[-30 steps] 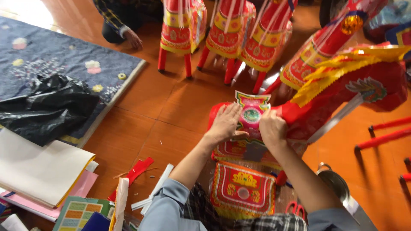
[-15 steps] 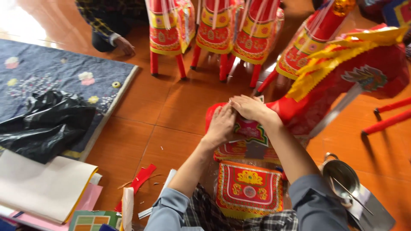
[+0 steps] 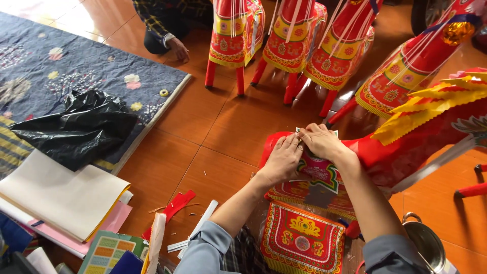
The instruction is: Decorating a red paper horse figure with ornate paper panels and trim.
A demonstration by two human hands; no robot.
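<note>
The floor [image 3: 213, 127] is glossy orange-brown tile, taking glare at the far left. A dark blue rug [image 3: 61, 71] with pale flowers covers the far left of it, and a crumpled black plastic bag [image 3: 76, 129] lies on the rug's near edge. Nearer left sit a stack of cream and pink paper sheets [image 3: 61, 200], red paper scraps [image 3: 175, 205] and white strips [image 3: 195, 231]. Along the far side stand several red and yellow paper horse figures [image 3: 291, 38] on thin red legs, with another person's hand [image 3: 178, 49] resting on the floor beside them. A steel pot [image 3: 426, 243] sits at the near right.

At centre right lies a large red paper horse [image 3: 395, 152] with a yellow fringed mane. The left hand [image 3: 281, 160] presses flat on a patterned paper panel [image 3: 317, 170] laid over its back, fingers spread and gripping nothing. The right hand [image 3: 322, 142] lies just beside, fingers curled down on the panel's far edge; whether they pinch it, I cannot tell. A red and gold saddle cloth [image 3: 302, 238] lies nearer, between the forearms
</note>
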